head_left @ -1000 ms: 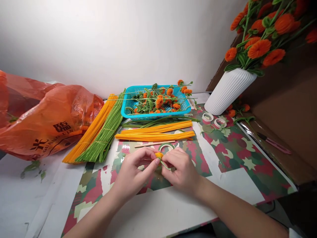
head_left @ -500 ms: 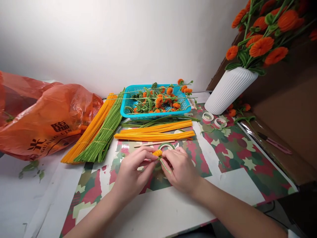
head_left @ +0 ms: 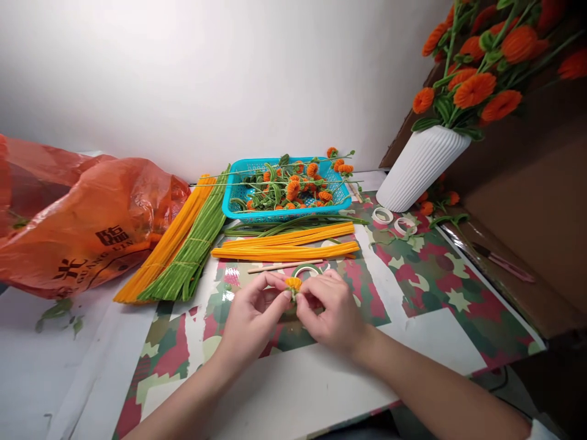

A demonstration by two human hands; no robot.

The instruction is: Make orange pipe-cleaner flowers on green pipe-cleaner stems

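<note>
Between my two hands is a small pipe-cleaner flower (head_left: pixel 293 283), orange-yellow on top with green beneath. My left hand (head_left: pixel 257 315) pinches it from the left between thumb and fingers. From the right, my right hand (head_left: pixel 332 308) closes its thumb and fingertips on the green part at its base. Just behind the fingers lies a roll of green tape (head_left: pixel 308 269), partly hidden by my right hand. A thin stick (head_left: pixel 279 267) rests beyond my left fingertips. Farther back are orange-yellow pipe cleaners (head_left: pixel 284 249) lying crosswise.
A blue basket (head_left: pixel 275 215) holds orange flowers and green stems. Left are bundles of green pipe cleaners (head_left: pixel 195 250) and yellow pipe cleaners (head_left: pixel 160 244), beside an orange plastic bag (head_left: pixel 92 226). Right stand a white vase (head_left: pixel 422 168) with flowers, white tape rolls (head_left: pixel 405 227) and a pink cutter (head_left: pixel 509 266).
The flower has been turned upright, so its green base now shows below the yellow top. The green strand that hung by my right fingers is no longer visible. The view shifted slightly.
</note>
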